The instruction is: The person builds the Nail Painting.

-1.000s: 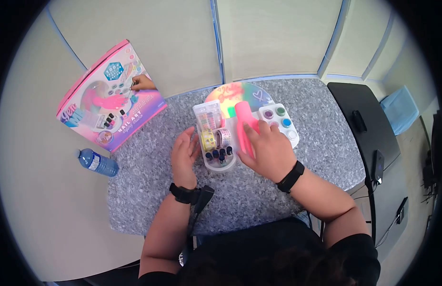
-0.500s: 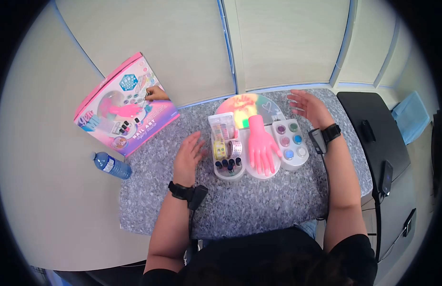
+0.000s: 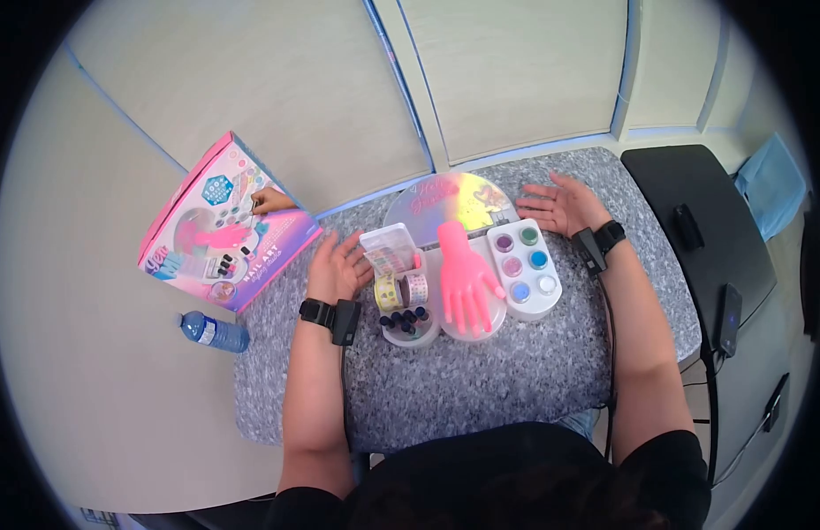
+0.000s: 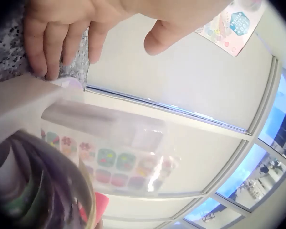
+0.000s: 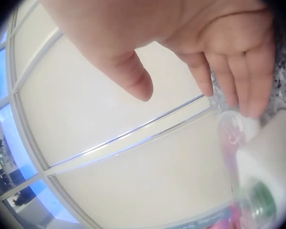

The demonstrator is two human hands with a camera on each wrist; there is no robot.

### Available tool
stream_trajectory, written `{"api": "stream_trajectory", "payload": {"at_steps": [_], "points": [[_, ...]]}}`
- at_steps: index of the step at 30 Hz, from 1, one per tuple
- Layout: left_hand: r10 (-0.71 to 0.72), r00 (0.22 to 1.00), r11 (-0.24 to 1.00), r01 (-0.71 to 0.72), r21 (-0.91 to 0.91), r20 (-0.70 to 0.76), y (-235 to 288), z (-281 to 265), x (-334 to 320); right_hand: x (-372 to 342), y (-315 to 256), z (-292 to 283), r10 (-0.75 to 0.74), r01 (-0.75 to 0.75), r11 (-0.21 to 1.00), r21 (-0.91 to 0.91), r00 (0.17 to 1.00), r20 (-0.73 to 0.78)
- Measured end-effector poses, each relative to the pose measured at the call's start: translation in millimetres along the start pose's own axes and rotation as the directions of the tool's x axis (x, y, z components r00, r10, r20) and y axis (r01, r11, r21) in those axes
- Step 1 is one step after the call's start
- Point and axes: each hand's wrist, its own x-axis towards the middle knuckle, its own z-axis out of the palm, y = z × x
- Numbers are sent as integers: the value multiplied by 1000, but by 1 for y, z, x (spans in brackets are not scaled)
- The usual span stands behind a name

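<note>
A pink model hand (image 3: 467, 283) lies fingers toward the person on a white base, with an iridescent round backboard (image 3: 436, 205) behind it. Left of it a holder carries tape rolls (image 3: 388, 292), small dark-capped bottles (image 3: 403, 320) and a clear case of nail stickers (image 4: 119, 162). On the right, a white tray (image 3: 541, 306) holds several pots of coloured glitter. My left hand (image 3: 337, 268) is beside the holder, fingers extended, holding nothing. My right hand (image 3: 565, 208), also empty with fingers spread, is beyond the tray's upper right, near the backboard.
A printed nail art box (image 3: 224, 225) stands at the table's left edge, a blue water bottle (image 3: 215, 332) below it. The speckled grey table (image 3: 481, 380) spans the front. On a black side table (image 3: 693, 199) at the right are a dark object and a phone (image 3: 731, 320).
The right hand has let go of the pink model hand and moved away to the upper right. The left hand has turned more palm-up beside the holder. The head view has shifted.
</note>
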Motion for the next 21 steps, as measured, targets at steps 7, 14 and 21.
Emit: {"api": "stream_trajectory", "payload": {"at_steps": [7,14,21], "points": [[-125,990,960,103,259,71,2,-24,33,4,3,-8,8,-8,1000,-26,1000,-9],[-67,995,901,30,432,70,-5,-9,39,13,9,-10,26,-26,993,-119,1000,-5],[9,969,825,-147,546,246,-5,-3,35,10,15,-6,-58,61,953,-297,998,20]]}}
